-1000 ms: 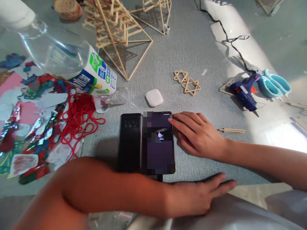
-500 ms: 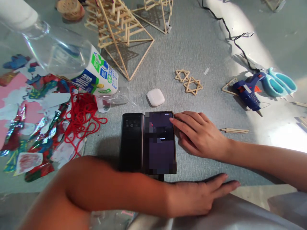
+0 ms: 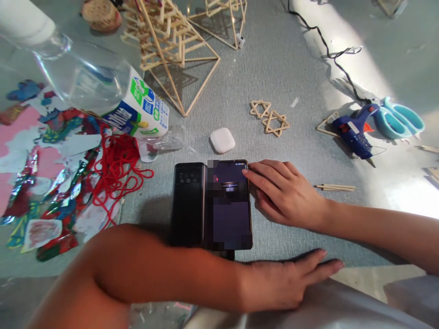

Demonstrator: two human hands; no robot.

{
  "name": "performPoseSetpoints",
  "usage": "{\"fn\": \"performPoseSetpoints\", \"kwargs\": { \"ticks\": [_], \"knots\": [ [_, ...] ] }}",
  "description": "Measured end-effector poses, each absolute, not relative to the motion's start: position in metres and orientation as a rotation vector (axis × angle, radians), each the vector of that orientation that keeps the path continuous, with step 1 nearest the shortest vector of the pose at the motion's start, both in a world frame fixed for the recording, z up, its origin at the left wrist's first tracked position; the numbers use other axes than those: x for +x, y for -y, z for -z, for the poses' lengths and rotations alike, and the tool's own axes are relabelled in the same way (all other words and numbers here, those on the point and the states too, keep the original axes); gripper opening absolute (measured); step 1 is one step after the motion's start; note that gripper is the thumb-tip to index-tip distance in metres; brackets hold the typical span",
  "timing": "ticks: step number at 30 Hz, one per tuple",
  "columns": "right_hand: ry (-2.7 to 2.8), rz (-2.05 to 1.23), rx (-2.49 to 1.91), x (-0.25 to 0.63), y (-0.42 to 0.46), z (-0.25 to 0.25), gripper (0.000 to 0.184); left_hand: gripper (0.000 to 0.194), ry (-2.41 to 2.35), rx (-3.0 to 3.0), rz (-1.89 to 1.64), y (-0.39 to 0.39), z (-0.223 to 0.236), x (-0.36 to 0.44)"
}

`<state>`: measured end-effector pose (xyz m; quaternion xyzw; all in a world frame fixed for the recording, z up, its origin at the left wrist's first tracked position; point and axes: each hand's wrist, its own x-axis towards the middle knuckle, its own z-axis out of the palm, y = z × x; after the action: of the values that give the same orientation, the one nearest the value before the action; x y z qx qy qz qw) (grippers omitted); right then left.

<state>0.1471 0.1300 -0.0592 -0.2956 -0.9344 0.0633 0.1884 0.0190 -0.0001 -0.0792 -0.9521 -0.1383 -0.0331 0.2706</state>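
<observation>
A dark phone (image 3: 230, 205) with a lit screen lies flat on the grey table (image 3: 274, 59), beside a black folded cover or second device (image 3: 188, 203) on its left. My right hand (image 3: 283, 192) rests on the table at the phone's right edge, fingers stretched out, the index fingertip touching the phone's upper right corner. My left forearm crosses below the phone. My left hand (image 3: 284, 283) lies flat at the near table edge, fingers extended, holding nothing.
A white earbud case (image 3: 222, 140) sits just above the phone. A clear water bottle (image 3: 103, 91), red string (image 3: 115, 167) and coloured paper scraps lie at left. Stick frames (image 3: 171, 41), two stick stars (image 3: 269, 116), a blue glue gun (image 3: 355, 130) and teal scissors (image 3: 398, 119) lie beyond.
The picture on the phone screen has changed. Both hands stay where they were; the view has shifted slightly.
</observation>
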Motion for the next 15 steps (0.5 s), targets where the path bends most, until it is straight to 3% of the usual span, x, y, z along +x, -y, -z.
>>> {"fn": "performPoseSetpoints", "kwargs": {
  "ticks": [3, 9, 13, 15],
  "knots": [
    [2.619, -0.181, -0.832, 0.147, -0.130, 0.059, 0.053, 0.022, 0.609, -2.533, -0.041, -0.005, 0.077, 0.030],
    [2.623, -0.186, -0.828, 0.147, -0.130, 0.059, 0.053, 0.025, 0.639, -2.595, -0.021, 0.002, 0.081, 0.027],
    [2.620, -0.185, -0.834, 0.147, -0.130, 0.059, 0.052, 0.046, 0.131, -2.794, 0.226, 0.005, 0.084, 0.013],
    [2.623, -0.180, -0.830, 0.147, -0.130, 0.058, 0.052, 0.061, -0.059, -2.684, 0.119, 0.005, 0.084, 0.009]
  ]
}}
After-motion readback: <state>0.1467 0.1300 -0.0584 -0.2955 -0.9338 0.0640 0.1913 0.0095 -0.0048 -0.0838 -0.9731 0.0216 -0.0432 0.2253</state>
